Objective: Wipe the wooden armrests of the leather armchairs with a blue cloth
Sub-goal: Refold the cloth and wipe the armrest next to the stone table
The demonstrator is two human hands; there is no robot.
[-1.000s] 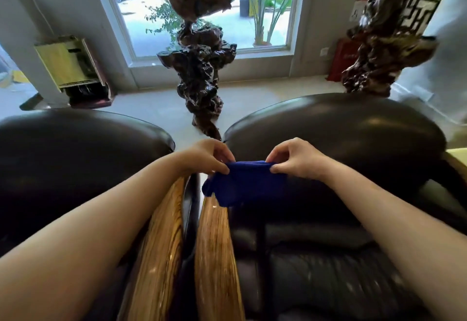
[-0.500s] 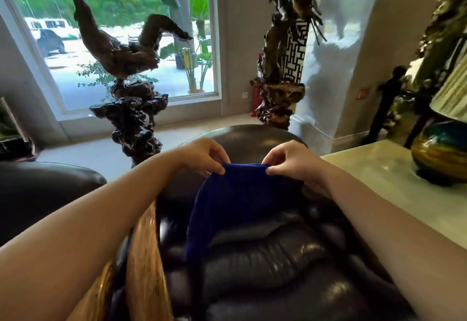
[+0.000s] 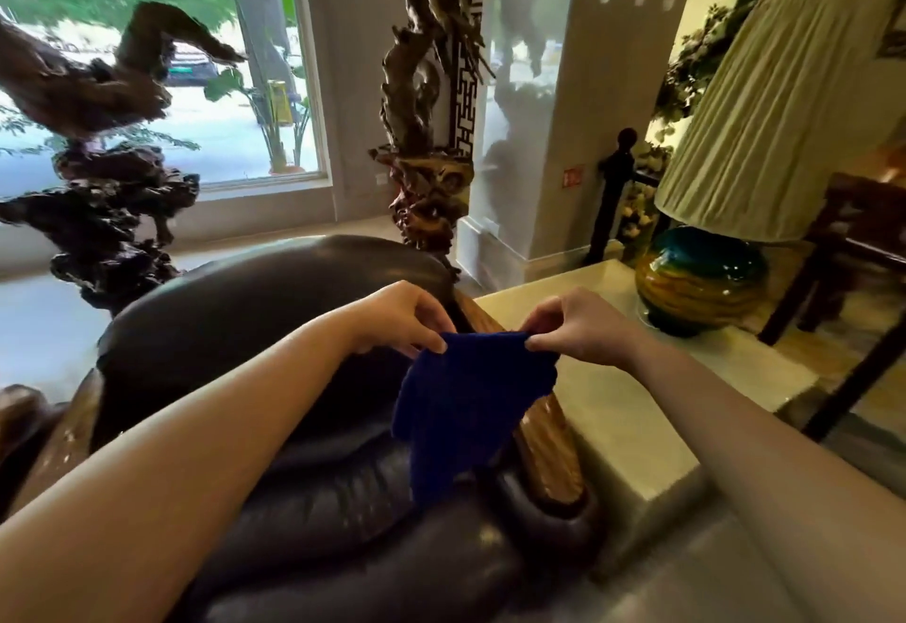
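A dark blue cloth (image 3: pixel 461 406) hangs unfolded in mid-air, pinched at its top edge by my left hand (image 3: pixel 402 318) and my right hand (image 3: pixel 573 328). Below it is a dark leather armchair (image 3: pixel 255 318). The chair's right wooden armrest (image 3: pixel 549 446) runs under the cloth, which hides part of it. The left wooden armrest (image 3: pixel 59 441) shows at the left edge, blurred.
A cream stone side table (image 3: pixel 617 416) stands right of the armchair, carrying a lamp with a glazed round base (image 3: pixel 701 279) and pleated shade. Two dark root-wood sculptures (image 3: pixel 103 210) stand behind the chair before a window. A dark wooden chair stands at the far right.
The view and both hands have swung right, from between the two armchairs to over the right armrest. The cloth has gone from bunched to hanging unfolded.
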